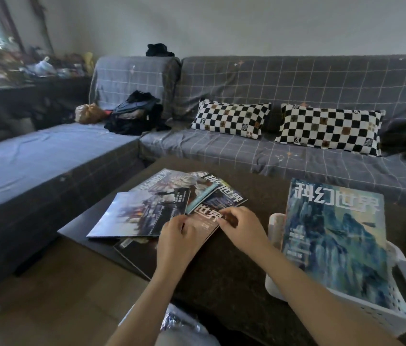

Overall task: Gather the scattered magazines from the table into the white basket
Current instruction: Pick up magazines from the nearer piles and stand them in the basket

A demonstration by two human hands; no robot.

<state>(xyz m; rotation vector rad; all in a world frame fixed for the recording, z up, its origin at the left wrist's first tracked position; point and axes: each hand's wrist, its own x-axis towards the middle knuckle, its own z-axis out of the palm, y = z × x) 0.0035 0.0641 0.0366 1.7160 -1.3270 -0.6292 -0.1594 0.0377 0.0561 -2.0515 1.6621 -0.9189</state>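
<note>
Magazines [167, 208] — fanned under both hands | left fingers [180, 224] and right fingers [226, 213] pinch one's edge

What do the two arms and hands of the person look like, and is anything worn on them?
Both forearms are bare as far as the picture shows, with no sleeves visible. The left hand and right hand show no gloves, rings or watch. Fingernails look short and unpainted.
</note>
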